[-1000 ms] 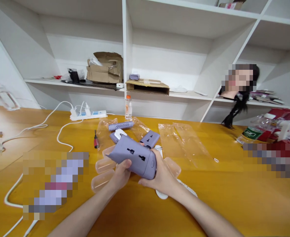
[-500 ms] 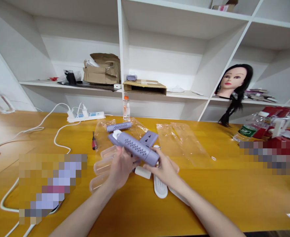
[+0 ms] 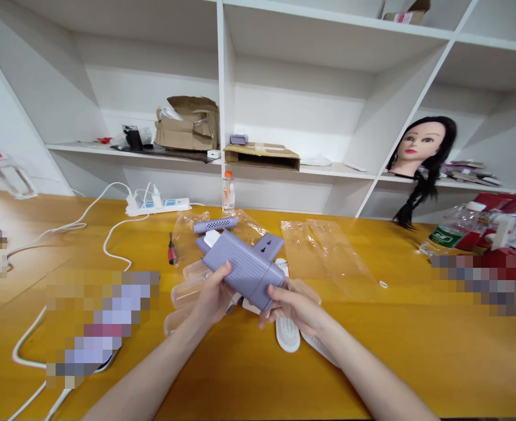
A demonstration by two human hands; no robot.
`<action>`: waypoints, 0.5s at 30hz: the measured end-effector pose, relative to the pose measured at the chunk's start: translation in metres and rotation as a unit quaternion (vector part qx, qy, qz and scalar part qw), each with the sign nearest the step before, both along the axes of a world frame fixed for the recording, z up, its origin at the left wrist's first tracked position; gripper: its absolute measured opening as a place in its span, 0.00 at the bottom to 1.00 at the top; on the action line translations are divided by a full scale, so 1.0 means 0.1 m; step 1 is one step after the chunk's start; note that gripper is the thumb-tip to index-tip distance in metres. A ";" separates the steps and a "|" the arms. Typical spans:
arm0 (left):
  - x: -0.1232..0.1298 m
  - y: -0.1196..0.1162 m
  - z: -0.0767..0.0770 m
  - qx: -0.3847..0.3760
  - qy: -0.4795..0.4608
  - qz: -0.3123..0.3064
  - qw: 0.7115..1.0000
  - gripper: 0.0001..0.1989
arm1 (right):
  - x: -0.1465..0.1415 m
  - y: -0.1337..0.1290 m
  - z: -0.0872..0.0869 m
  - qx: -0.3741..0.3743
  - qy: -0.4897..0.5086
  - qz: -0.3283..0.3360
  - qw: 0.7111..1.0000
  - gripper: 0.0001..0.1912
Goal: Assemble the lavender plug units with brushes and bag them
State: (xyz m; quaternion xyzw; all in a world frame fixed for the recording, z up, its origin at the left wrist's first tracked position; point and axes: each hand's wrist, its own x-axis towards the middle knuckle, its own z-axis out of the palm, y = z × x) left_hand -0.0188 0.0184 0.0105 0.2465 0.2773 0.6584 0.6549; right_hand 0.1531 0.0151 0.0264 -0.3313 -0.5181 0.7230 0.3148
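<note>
A purple plastic case (image 3: 246, 264) with a ribbed broad face is held tilted above the table, a white part showing at its far left end. My left hand (image 3: 216, 292) is closed on its near left edge, thumb on the ribbed face. My right hand (image 3: 295, 301) grips the right end, thumb on top. Behind the case lie a purple perforated piece (image 3: 216, 224) and a purple panel with keyhole slots (image 3: 270, 245). Clear plastic cups (image 3: 186, 292) lie beside my left hand. Below my right hand is a white elongated tray (image 3: 288, 336), partly hidden.
A red-and-black screwdriver (image 3: 172, 250) lies left of the clear bags (image 3: 323, 245). Further back are a power strip (image 3: 159, 207) with white cables and a small orange-capped bottle (image 3: 229, 193). A water bottle (image 3: 449, 231) and a mannequin head (image 3: 422, 146) are at right.
The case has been turned over between my hands: its side with holes faced up before, and now the wide ribbed face does. My left thumb has come onto that face.
</note>
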 end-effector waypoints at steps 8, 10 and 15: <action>0.02 0.01 -0.09 0.019 0.009 0.041 0.999 0.25 | -0.02 0.00 0.04 0.006 -0.045 -0.063 0.997 0.26; 0.02 0.01 -0.10 0.021 0.010 0.057 0.998 0.25 | -0.04 -0.01 0.05 0.017 -0.057 -0.092 0.994 0.25; 0.02 0.03 -0.14 0.023 0.016 0.071 0.997 0.28 | -0.02 0.04 0.04 0.045 -0.063 -0.128 0.989 0.28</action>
